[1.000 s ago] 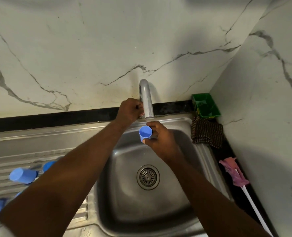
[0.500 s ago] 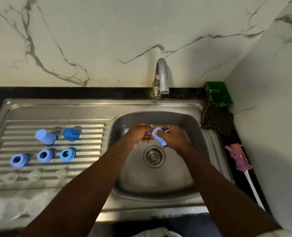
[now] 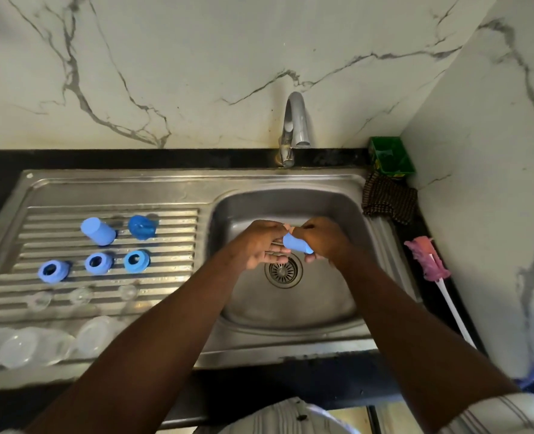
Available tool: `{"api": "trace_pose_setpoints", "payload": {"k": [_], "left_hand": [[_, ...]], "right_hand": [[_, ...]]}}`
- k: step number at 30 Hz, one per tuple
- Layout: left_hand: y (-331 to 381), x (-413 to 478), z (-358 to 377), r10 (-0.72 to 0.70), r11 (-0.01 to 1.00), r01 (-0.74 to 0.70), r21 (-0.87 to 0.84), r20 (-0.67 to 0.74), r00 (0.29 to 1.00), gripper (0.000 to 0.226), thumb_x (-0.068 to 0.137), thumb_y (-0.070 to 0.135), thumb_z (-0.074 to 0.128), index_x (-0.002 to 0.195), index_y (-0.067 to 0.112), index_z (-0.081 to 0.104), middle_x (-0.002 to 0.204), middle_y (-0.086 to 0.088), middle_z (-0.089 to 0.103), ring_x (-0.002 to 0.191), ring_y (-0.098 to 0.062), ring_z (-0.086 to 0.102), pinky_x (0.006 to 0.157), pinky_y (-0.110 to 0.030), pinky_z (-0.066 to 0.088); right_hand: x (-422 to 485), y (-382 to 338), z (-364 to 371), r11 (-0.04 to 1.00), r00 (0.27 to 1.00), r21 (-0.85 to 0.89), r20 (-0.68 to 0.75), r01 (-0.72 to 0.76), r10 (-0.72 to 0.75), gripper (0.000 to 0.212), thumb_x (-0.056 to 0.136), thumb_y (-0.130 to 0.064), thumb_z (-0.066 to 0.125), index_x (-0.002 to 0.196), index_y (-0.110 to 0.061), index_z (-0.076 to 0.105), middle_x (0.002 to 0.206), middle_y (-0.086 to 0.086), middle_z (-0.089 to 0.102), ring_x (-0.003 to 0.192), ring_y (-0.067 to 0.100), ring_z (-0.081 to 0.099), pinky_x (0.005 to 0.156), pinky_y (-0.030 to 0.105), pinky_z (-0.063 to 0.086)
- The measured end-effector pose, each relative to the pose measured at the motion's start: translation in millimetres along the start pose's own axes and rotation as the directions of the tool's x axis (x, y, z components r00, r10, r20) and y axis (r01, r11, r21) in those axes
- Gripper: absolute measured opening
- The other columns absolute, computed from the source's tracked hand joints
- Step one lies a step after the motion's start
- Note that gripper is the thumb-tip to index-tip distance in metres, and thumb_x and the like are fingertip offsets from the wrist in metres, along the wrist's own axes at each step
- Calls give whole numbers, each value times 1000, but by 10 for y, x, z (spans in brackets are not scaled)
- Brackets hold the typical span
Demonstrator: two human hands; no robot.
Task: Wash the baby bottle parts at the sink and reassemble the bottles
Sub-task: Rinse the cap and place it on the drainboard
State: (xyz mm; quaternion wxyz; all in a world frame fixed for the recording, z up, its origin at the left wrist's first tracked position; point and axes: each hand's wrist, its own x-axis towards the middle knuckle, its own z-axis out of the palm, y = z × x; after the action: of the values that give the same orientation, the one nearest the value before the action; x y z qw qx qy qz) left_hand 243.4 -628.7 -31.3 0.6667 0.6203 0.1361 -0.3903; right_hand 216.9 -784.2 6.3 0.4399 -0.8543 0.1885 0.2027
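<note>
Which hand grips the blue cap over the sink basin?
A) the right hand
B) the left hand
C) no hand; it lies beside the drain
A: the right hand curls round the blue cap, while the left hand is beside it with straight fingers.

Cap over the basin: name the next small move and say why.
Probably set the cap, held in the right hand, on the drainboard beside the two caps there: three rings sit there too, and the tap looks dry.
</note>
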Motion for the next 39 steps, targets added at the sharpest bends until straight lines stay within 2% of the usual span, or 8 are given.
{"api": "trace_pose_setpoints", "payload": {"k": [4,7,12,18,21,26,32,39], "left_hand": [[7,-97,-18,83,997,-83,-6,-37,996,13,102,19,58,109,10,66,109,-18,72,98,-31,73,80,-41,62],[1,-173,-60,102,995,-102,0,-78,992,14,105,20,51,108,12,63,109,-19,70,101,-36,71,83,-42,60],[-71,-323,-120,180,976,-159,148,-135,974,22,105,16,49,119,7,63,107,-17,70,91,-28,69,73,-34,59],[-140,-498,-298,610,646,-448,617,-65,790,39,82,-4,73,119,3,67,116,-11,71,105,-26,68,94,-39,55],[-124,-684,-382,700,535,-507,676,-19,714,44,82,6,79,124,4,65,118,1,68,101,-12,65,91,-13,49],[-190,-936,-621,789,427,-525,736,-19,614,58,83,30,73,134,8,59,124,-4,68,110,-14,64,96,-19,47],[-232,-1255,-975,748,517,-409,752,-165,643,59,78,30,70,135,15,58,116,2,67,104,-17,66,90,-41,57],[-85,-1573,-1543,720,504,-278,818,-220,658,41,80,15,76,120,13,65,106,-3,70,94,-21,66,86,-40,54]], "right_hand": [[-76,25,39,991,999,127,-22,51,-49,31,81,-13,75,111,-4,68,108,15,69,93,30,70,84,44,60],[-151,16,80,989,988,85,-103,122,-113,45,66,-7,79,109,-13,65,103,12,70,97,30,69,85,42,58],[-264,-49,170,972,964,53,-149,228,-218,26,75,-5,78,97,-14,65,98,6,72,91,28,69,86,49,58],[-384,-157,324,935,924,-76,-143,346,-353,32,77,-10,79,107,-16,67,99,-4,64,91,18,61,78,26,43],[-423,-261,389,910,898,-38,-150,413,-414,41,74,-10,82,111,-15,64,99,-2,66,90,20,63,78,30,49],[-442,-390,582,842,840,22,-86,539,-536,31,75,-8,81,100,-17,65,94,-2,68,82,17,62,75,27,48],[-492,-687,920,793,795,99,21,601,-606,35,82,-2,73,114,-13,64,101,5,71,86,20,66,85,35,55],[-522,-1139,1360,759,762,135,44,636,-646,31,80,1,74,105,-15,66,93,-2,70,76,4,65,71,16,52]]}}
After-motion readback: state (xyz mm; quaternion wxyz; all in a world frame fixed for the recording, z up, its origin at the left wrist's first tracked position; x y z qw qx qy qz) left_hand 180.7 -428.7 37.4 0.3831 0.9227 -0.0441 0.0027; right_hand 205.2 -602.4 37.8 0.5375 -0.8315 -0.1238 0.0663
